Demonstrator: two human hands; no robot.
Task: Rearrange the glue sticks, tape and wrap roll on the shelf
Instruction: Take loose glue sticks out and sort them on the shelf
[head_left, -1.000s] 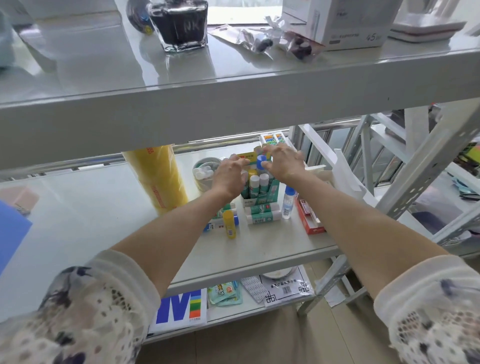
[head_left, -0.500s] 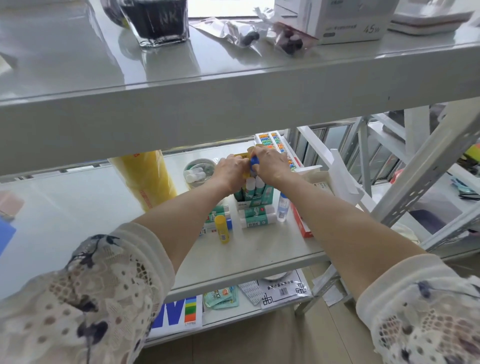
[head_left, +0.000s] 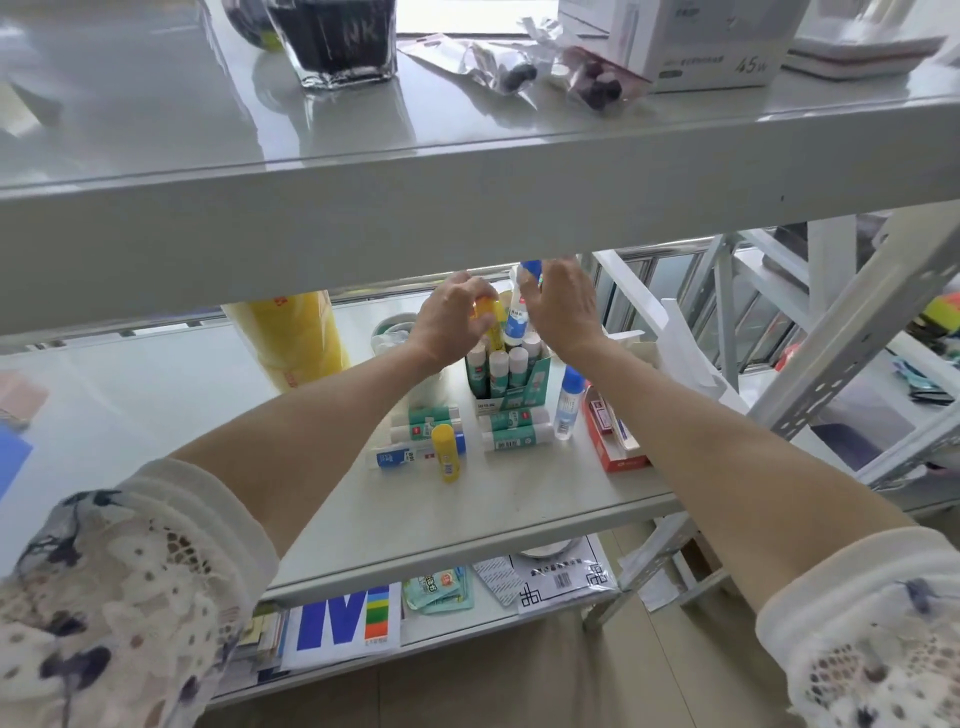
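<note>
Nearest on the grey shelf (head_left: 519, 499), a yellow glue stick (head_left: 444, 459) lying among green-labelled ones. Farther back, left hand (head_left: 451, 325) gripping a yellow stick (head_left: 491, 317), right hand (head_left: 563, 306) pinching a blue-capped white glue bottle (head_left: 518, 312) above the green box of upright sticks (head_left: 511, 376). Behind left, yellow wrap roll (head_left: 291, 338) standing.

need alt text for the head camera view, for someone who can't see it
Two bare arms reach into a grey shelf: the left hand grips a yellow glue stick and the right hand grips a blue-capped glue bottle above a box of glue sticks. A yellow wrap roll stands to the left.
</note>
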